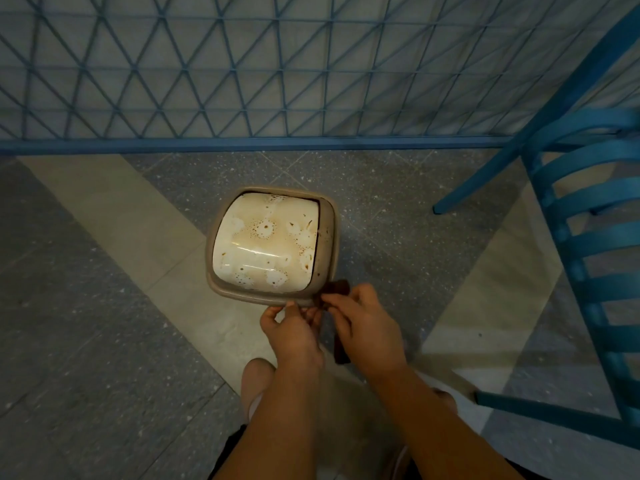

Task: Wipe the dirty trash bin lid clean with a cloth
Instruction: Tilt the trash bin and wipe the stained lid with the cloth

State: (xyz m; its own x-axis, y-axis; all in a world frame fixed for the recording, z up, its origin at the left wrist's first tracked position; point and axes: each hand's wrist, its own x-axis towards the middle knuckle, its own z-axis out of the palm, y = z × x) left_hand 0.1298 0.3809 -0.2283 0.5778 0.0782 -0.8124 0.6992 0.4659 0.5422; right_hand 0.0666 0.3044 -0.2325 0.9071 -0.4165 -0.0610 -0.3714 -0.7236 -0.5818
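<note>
A blue lattice fence (242, 74) runs across the scene beyond the trash bin (272, 242), and a blue slatted chair (585, 237) stands well to the bin's right. The bin itself sits on a speckled grey and cream tiled floor (86, 271), seen from almost straight above.

Filling the bin's top is the cream lid (266, 242), spotted all over with brown, ringed stains; it looks not yet wiped. A darker gap shows along the lid's right side, inside the bin's tan rim.

Both hands hover at the bin's near edge. The left hand (292, 325) is just below the near rim, fingers curled toward the cloth; whether it truly pinches the fabric I cannot tell. The right hand (363, 318) sits off the bin's near right corner and pinches a dark brown cloth (337, 289), one end bunched above its fingers at that corner, the other hanging down between the wrists.

The lid lies directly ahead of the grip and slightly left, its stained face stretching away from the person. The right hand, carrying the cloth, is probably the one to sweep forward onto it.
</note>
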